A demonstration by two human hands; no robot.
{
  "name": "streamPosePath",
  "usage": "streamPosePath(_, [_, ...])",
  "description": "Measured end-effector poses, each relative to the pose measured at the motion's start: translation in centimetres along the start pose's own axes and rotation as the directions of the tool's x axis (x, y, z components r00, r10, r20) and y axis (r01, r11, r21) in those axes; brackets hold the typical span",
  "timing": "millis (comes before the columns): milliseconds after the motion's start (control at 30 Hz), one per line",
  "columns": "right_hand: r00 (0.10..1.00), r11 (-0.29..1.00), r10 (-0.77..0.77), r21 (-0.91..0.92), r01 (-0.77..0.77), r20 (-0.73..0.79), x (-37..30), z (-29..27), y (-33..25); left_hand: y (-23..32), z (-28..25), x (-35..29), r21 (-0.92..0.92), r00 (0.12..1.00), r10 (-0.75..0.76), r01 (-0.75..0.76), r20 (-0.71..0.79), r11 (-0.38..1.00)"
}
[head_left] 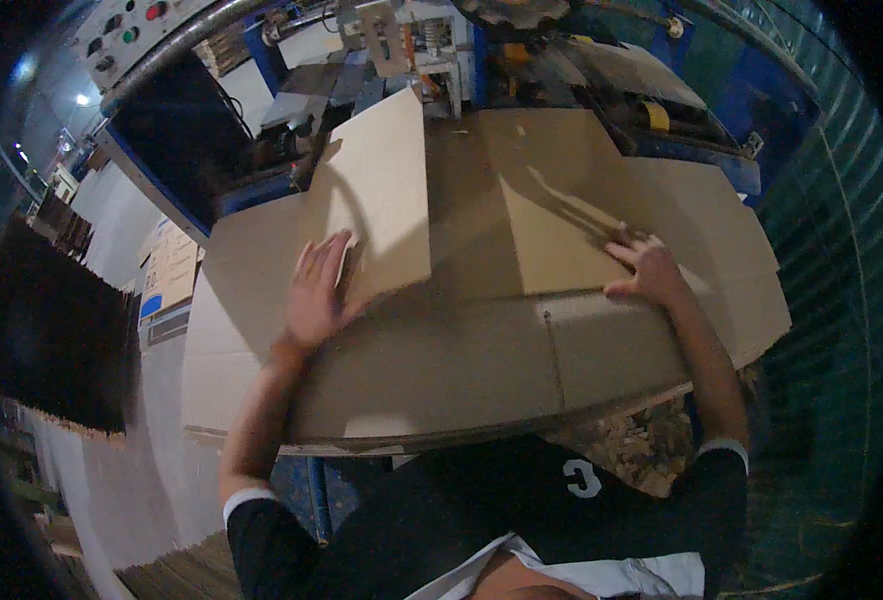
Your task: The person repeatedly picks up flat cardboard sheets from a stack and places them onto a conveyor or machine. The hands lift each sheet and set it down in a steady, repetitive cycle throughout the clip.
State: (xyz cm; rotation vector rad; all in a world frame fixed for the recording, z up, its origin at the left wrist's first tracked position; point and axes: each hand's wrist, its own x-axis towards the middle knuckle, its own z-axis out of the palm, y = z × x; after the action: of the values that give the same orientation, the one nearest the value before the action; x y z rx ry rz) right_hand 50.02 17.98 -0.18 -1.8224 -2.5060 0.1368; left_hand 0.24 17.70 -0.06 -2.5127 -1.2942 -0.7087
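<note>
A flat brown cardboard sheet [441,360] lies in front of me, several layers thick at its near edge. On its left part a paler cardboard flap [391,200] is raised and tilted. My left hand [316,295] rests against that flap's near-left corner, fingers stretched out and thumb apart. A second flap [561,215] lies folded over on the right, with long shadows across it. At this flap's near-right corner is my right hand [646,270], its fingers spread. Whether the fingertips press the board I cannot tell.
A blue-framed machine [181,165] with rollers and metal parts stands beyond the cardboard, with a control panel [126,30] of buttons at upper left. Stacked cardboard [51,320] is on the floor at left. Cardboard scraps [636,445] lie below the near edge. A green corrugated wall [831,300] rises at right.
</note>
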Motion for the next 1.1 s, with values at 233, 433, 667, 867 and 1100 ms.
streamPosePath(233, [0.916,0.958,0.009,-0.261,-0.123,-0.401,7.3,0.6,-0.8,-1.7,3.8,8.9,0.185,0.954,-0.300,0.297,-0.015,0.937])
streamPosePath(433, [0.897,0.941,0.263,0.300,-0.157,-0.354,-4.9,-0.6,-1.4,0.2,-1.9,-1.6,-0.138,0.911,-0.358,0.335,-0.206,0.932])
streamPosePath(667, [0.427,0.633,0.743,0.334,-0.698,-0.515,-18.7,8.0,8.1,0.3,-5.6,-19.7,-0.127,0.031,-0.862,0.986,-0.506,0.110])
streamPosePath(867, [0.292,0.605,0.794,0.645,-0.467,-0.533,-17.4,7.5,7.5,0.8,-5.4,-18.5,-0.316,0.072,-0.901,0.922,-0.428,0.224])
streamPosePath(1100, [-0.226,0.429,0.903,0.735,0.525,-0.366,-17.2,4.4,8.1,-1.6,-9.1,-19.9,-0.798,-0.125,-0.791,0.012,-0.598,0.602])
